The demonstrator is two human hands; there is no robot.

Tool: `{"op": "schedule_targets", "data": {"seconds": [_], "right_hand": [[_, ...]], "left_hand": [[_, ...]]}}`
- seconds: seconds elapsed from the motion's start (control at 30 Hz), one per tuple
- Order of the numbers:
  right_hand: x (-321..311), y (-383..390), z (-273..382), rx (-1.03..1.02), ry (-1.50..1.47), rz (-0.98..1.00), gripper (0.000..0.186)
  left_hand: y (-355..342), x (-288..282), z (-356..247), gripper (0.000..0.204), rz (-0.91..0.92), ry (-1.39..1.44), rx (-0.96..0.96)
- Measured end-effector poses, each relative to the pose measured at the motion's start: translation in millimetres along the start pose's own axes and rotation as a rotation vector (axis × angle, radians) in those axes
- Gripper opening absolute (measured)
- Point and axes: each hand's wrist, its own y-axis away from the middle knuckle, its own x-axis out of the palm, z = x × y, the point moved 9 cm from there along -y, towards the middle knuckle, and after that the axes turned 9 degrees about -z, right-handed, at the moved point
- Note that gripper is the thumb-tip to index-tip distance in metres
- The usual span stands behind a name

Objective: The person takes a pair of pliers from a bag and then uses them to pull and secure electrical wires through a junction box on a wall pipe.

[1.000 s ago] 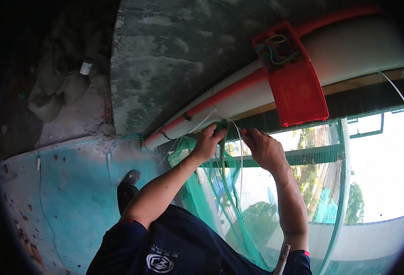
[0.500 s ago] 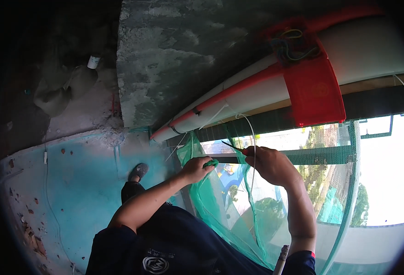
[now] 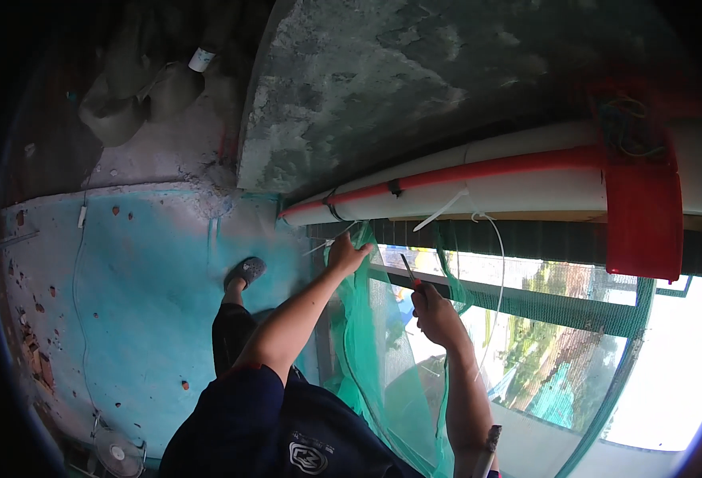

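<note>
My left hand (image 3: 349,256) is up at the top edge of a green mesh net (image 3: 359,319), fingers closed round a gathered part of it just below the white pipe (image 3: 518,187). Its fingertips are partly hidden. To the right and slightly lower, my right hand (image 3: 440,316) grips a small knife (image 3: 408,269) with a slim dark blade and a reddish handle, its tip pointing up and left. The blade looks apart from the net. White cable ties (image 3: 440,210) hang from the pipe above my hands, one long and curved.
A red conduit (image 3: 486,169) runs along the pipe to a red box (image 3: 643,211) with loose wires. Rough concrete (image 3: 367,95) hangs overhead. Behind the net is a bright opening to outdoors. A fan (image 3: 118,454) stands at lower left, by the blue surface (image 3: 152,303).
The view has shifted, so the pipe and red box sit further right. My left hand has moved up along the net to its top edge. My right hand has turned the knife more upright.
</note>
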Motion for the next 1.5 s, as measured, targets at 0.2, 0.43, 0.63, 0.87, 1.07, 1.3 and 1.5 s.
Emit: {"op": "schedule_targets", "data": {"seconds": [0.2, 0.43, 0.63, 0.87, 1.07, 1.3, 1.5], "right_hand": [[41.3, -73.1, 9.7, -0.115, 0.317, -0.118, 0.029], [77.4, -129.3, 7.6, -0.090, 0.355, -0.089, 0.033], [85.1, -136.8, 24.0, -0.088, 0.475, -0.010, 0.037], [104.6, -161.8, 9.3, -0.113, 0.674, 0.096, 0.035], [70.4, -144.9, 45.4, -0.197, 0.620, 0.023, 0.038], [80.9, -163.8, 41.6, -0.266, 0.690, 0.067, 0.038], [108.1, -185.0, 35.3, -0.279, 0.767, 0.103, 0.030]], "left_hand": [[-8.4, 35.7, 6.3, 0.042, 0.020, 0.544, -0.197], [-9.6, 24.3, 36.8, 0.018, 0.304, 0.438, -0.208], [-12.3, -0.2, 5.5, 0.023, 0.237, 0.366, 0.053], [-5.9, 3.8, -3.0, 0.028, 0.339, 0.228, 0.099], [-5.9, 10.2, 11.6, 0.030, 0.348, 0.265, -0.015], [-4.5, 14.5, 13.6, 0.028, 0.342, 0.304, -0.092], [-9.6, 9.1, 12.2, 0.027, 0.352, 0.285, -0.104]]}}
